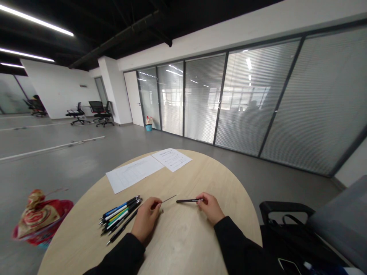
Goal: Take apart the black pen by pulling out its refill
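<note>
The right hand (211, 208) pinches one end of a pen (186, 201), slim, black and glossy, held nearly level over the middle of the round table (200, 172), while the left hand (146, 218), fingers closed, grips a thin dark rod (169, 198) whose tip points toward the pen without touching it. Beside the left hand, toward the table's left edge, lies a bunch of pens (120, 215), mostly black with some blue, green, yellow and white. Two printed sheets (134, 172) lie near the far edge, their writing too small to read.
</note>
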Motion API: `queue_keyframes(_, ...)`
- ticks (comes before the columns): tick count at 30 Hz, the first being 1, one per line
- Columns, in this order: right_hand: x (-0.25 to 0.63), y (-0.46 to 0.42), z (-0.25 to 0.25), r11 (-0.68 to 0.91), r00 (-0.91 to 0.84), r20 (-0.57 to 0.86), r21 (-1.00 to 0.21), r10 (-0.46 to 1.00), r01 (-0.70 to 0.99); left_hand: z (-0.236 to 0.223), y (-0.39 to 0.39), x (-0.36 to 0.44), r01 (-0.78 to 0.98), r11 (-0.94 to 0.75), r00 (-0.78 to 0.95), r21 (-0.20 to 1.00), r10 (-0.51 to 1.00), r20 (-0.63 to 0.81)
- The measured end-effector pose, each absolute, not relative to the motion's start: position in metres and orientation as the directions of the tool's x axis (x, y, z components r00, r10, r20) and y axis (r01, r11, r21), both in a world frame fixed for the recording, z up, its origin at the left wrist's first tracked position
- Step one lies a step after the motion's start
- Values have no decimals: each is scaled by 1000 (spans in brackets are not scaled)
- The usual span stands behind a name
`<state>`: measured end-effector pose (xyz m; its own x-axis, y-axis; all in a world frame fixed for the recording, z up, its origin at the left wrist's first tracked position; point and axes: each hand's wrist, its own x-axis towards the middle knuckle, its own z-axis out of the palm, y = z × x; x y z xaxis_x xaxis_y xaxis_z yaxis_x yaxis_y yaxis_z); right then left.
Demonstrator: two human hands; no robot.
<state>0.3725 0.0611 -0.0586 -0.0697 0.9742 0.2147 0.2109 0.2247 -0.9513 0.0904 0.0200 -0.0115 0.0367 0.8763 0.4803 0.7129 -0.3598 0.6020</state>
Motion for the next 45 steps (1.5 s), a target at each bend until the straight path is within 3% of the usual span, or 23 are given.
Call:
queue_keyframes(7, 364, 44, -46, 388, -211, 327, -729, 921, 563, -9, 19, 93, 714, -367, 61, 596, 881, 469)
queue_keyframes(18, 360, 35, -38, 454, -314, 332, -567, 890, 687, -5, 16, 97, 691, -364, 86, 624, 899, 429)
queue_keyframes(31, 359, 35, -38, 452, -306, 335, -592, 891, 667, -8, 16, 96, 694, -370, 117, 618, 905, 410)
queue_keyframes(38, 357, 29, -30, 479, -273, 396, -668, 877, 570, -4, 9, 102, 671, -472, 231, 572, 866, 443)
queue_keyframes(45, 353, 30, -33, 548, -362, 412, -632, 836, 548, 3, 0, 109, 622, -534, 309, 572, 839, 448)
